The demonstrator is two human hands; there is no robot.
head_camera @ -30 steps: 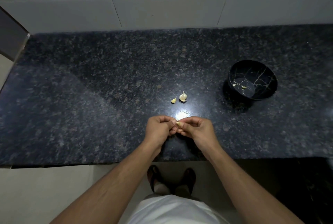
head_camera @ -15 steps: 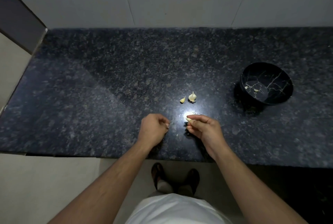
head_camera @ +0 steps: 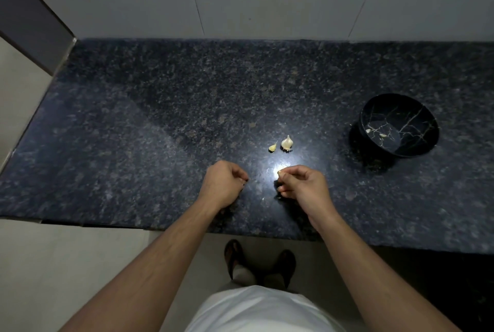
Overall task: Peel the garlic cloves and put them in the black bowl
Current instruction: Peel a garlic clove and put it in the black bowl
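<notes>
Right hand [head_camera: 302,187]: fingers [head_camera: 292,171] curled inward, thumb and forefinger pinching a small pale garlic clove [head_camera: 280,172] at their tips. Only a sliver of the clove shows past the fingertips; whether it is peeled cannot be told. The hand is over the front part of the dark speckled counter [head_camera: 160,131], beside a bright glare spot on the stone.

Left hand [head_camera: 223,184]: fingers folded into a loose fist, knuckles up, fingertips tucked toward the palm. Nothing can be seen in its grasp; a tiny scrap at the fingertips cannot be ruled out. It is apart from the right hand, with bare counter between them.

On the counter just beyond the hands: a partial garlic bulb [head_camera: 287,142] standing on its base, and a single loose clove [head_camera: 272,147] lying just beside it to the left, not touching.

Black bowl [head_camera: 427,144], veined with pale lines, sits well to the right of the hands, tilted toward the camera. Two small pale cloves [head_camera: 379,133] lie inside on its floor.

A small pale fleck [head_camera: 263,199] lies on the counter between the hands.
</notes>
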